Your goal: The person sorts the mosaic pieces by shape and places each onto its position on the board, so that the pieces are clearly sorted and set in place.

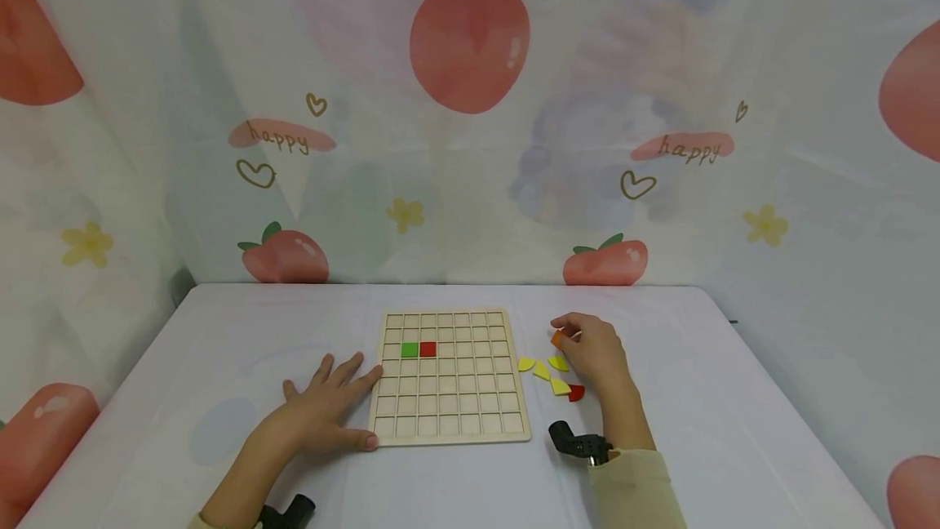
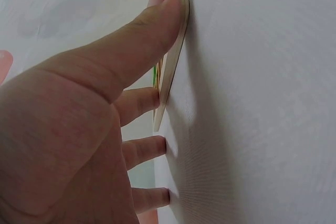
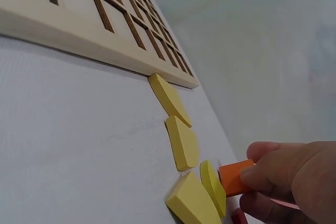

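A wooden grid board lies flat on the table, with a green square tile and a red square tile side by side in two of its cells. My left hand is spread at the board's left side, its thumb and a finger touching the edge. To the right of the board, my right hand pinches an orange tile between thumb and fingers. Below it lie several yellow quarter-round pieces and a red piece, partly hidden in the right wrist view.
The white-covered table meets a printed cloth backdrop at its far edge. One yellow piece lies close against the board's right edge. A black wrist mount sits by the right forearm, and another by the left.
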A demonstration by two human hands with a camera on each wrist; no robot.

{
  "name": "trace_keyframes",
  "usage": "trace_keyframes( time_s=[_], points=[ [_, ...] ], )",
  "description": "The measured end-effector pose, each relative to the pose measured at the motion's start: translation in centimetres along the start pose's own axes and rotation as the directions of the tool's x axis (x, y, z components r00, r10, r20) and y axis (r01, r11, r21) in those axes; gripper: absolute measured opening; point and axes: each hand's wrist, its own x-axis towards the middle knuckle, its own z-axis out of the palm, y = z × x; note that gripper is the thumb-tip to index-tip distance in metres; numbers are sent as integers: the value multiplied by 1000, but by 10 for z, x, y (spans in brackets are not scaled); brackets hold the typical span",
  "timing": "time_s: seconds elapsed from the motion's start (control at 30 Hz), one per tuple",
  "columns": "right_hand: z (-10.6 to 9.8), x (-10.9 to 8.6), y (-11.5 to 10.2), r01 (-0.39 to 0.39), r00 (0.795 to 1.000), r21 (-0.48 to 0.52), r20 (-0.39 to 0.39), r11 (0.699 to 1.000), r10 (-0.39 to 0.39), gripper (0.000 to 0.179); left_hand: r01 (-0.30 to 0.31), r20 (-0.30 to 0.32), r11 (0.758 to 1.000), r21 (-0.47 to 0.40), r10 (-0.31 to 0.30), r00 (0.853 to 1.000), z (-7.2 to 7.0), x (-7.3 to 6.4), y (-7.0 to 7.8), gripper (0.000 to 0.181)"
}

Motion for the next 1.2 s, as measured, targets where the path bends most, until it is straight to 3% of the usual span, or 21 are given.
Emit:
trace_keyframes(
  time_s=[0.57,0.8,1.2],
  points=[
    [-5,0,-8,-38,999,91,-14,995,40,21,-3,-4,1000,1,3,1000,-1,0,1,103],
    [-5,1,-7,15,999,132,-41,991,-9,22,10,2,1000,-5,-10,1000,0,1,0,105],
    [-3,1,-16,-12,1000,212,-20,977,17,22,-7,-4,1000,4,7,1000,0,0,0,103]
  ],
)
